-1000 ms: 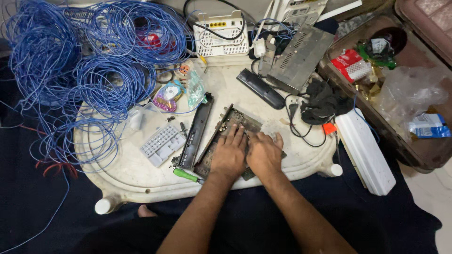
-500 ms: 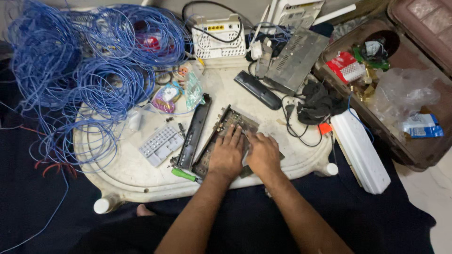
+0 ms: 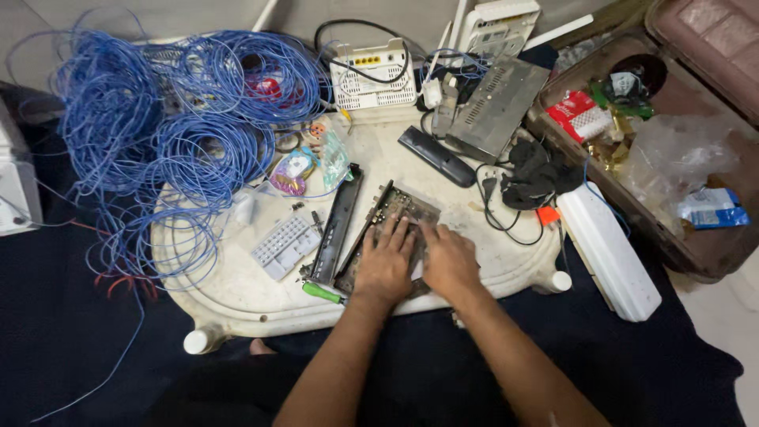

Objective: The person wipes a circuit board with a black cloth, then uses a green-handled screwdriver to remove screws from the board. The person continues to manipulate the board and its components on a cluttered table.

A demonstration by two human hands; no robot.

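Both my hands rest side by side on a dark circuit board point(image 3: 398, 207) lying on a white oval tray table point(image 3: 237, 289). My left hand point(image 3: 385, 262) presses flat on the board's middle, fingers spread. My right hand point(image 3: 447, 259) lies on its right part, fingers bent down onto it. A long black cover strip point(image 3: 338, 223) lies just left of the board. A green-handled screwdriver point(image 3: 323, 292) sits at the board's near left corner. Whether either hand grips anything is hidden under the palms.
Big coils of blue wire point(image 3: 166, 134) fill the left. A white router point(image 3: 371, 75), grey metal box point(image 3: 498, 95), black remote point(image 3: 436, 156), black adapter and cords point(image 3: 534, 178), small white keypad point(image 3: 285, 245), white bar point(image 3: 609, 249) and an open brown case point(image 3: 672, 158) surround the board.
Both hands stay on the board; fingers shift slightly. The camera view has drifted a little.
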